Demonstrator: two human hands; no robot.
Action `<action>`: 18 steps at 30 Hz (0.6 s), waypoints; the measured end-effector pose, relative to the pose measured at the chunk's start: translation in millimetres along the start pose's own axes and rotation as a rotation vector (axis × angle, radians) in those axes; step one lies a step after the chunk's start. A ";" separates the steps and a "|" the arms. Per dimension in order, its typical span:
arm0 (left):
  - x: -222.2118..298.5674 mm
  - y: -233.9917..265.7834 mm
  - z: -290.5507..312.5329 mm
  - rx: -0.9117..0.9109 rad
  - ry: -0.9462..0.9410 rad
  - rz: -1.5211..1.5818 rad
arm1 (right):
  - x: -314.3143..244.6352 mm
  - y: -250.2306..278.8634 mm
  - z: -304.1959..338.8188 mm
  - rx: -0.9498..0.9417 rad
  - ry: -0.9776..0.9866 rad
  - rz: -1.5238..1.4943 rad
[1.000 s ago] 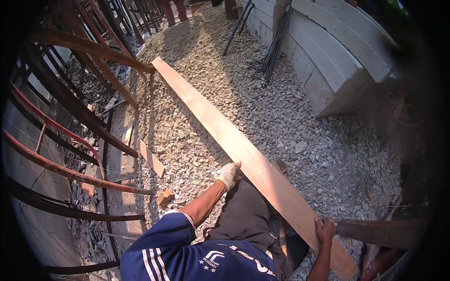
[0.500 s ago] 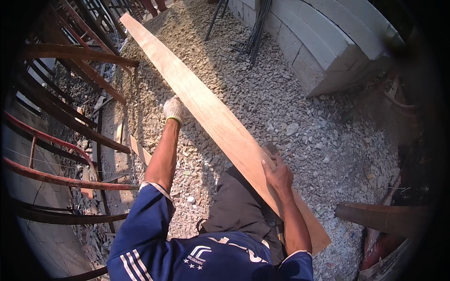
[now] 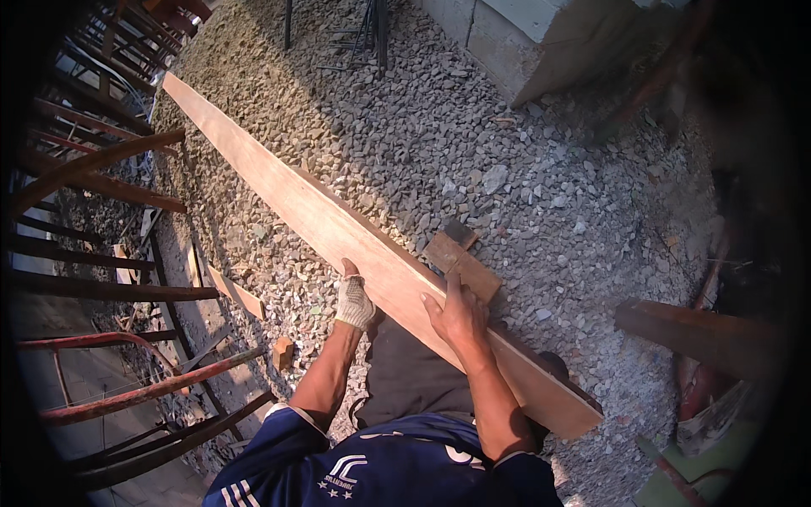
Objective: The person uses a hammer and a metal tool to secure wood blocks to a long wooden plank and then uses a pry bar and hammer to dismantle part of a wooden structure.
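Observation:
A long, pale wooden plank (image 3: 317, 226) slants across me from far left to near right, above my dark-trousered legs. My left hand (image 3: 355, 302), in a white knit glove, closes on its near edge, thumb on the upper face and fingers hidden beneath. Bare and farther right, my right hand (image 3: 460, 319) holds the plank by its far edge, with thumb and forefinger on top. Beneath it, a second board (image 3: 372, 226) shows along the far edge. Just beyond my right hand lies a short wooden block (image 3: 463, 264) with a darker piece (image 3: 460, 234) behind it.
Loose gravel (image 3: 549, 228) covers the ground. Curved rusty metal bars (image 3: 152, 393) crowd the left side, beside wood scraps (image 3: 236, 293) and a small block (image 3: 283, 353). A pale block wall (image 3: 498, 55) stands far right, thin rods (image 3: 376, 38) left of it. A brown beam (image 3: 688, 334) juts in at right.
My left hand has come back nearer along the plank, its thumb now on top. My right hand has shifted left. The plank's far end swung left, and the board and block beyond it now show.

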State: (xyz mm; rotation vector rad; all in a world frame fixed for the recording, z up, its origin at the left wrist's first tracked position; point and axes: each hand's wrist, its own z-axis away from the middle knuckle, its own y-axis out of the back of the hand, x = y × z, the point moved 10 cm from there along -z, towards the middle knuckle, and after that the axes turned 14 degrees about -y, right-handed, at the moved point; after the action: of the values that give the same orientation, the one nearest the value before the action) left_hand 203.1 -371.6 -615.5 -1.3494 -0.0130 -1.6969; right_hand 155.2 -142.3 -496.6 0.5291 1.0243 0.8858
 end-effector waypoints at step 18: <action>-56.6 8.7 -39.9 0.139 0.083 -0.339 | 67.9 51.3 -16.0 0.312 0.158 0.116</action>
State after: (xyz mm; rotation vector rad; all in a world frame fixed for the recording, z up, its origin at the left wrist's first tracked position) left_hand 176.2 -361.0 -679.0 -1.2219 -0.3226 -1.9930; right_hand 137.3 -57.7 -499.8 0.7967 1.2970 0.8847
